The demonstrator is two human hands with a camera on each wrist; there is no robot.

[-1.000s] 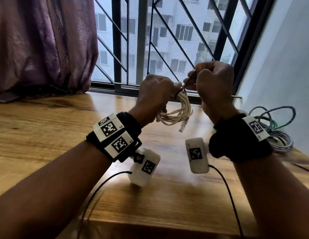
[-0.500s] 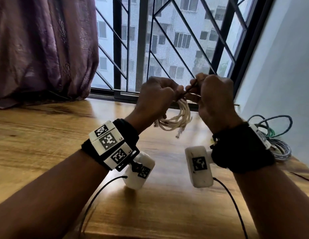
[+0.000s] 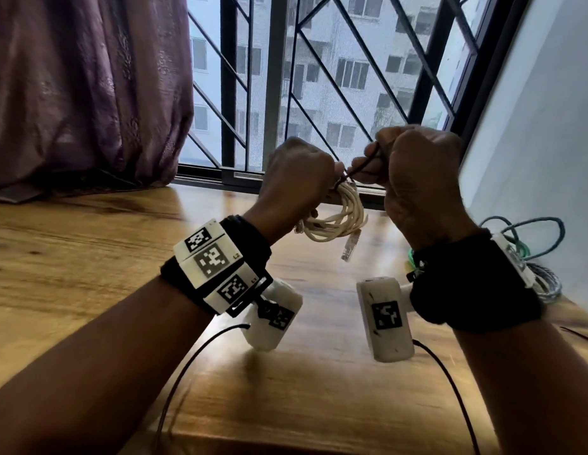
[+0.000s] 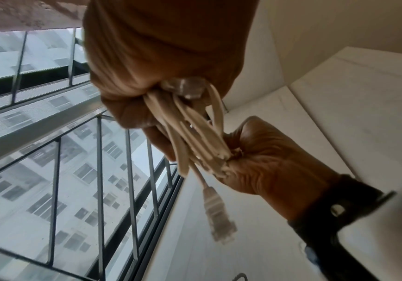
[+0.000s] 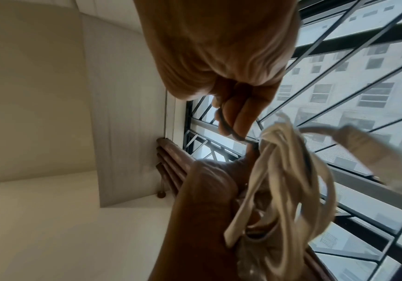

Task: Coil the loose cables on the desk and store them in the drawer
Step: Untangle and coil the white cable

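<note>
Above the glossy wooden desk (image 3: 89,257), both fists are raised. Left hand (image 3: 299,182) has its fingers curled tight round a coiled cream network cable (image 3: 338,221), loops hanging clear of the desk, one clear plug (image 3: 350,247) dangling. Right hand (image 3: 417,178) pinches a thin dark tie (image 3: 363,165) running to the coil's top. Farther right, a grey-and-green cable heap (image 3: 545,277) lies against the wall. Behind: barred window (image 3: 319,77), purple curtain (image 3: 89,93).

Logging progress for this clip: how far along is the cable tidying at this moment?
Done: the white cable is wound into a coil. In hand: the left hand grips the coil above the desk while the right hand pulls a thin dark tie at its top. Left: the blue and green cables lie loose by the wall; no drawer is in view.
</note>
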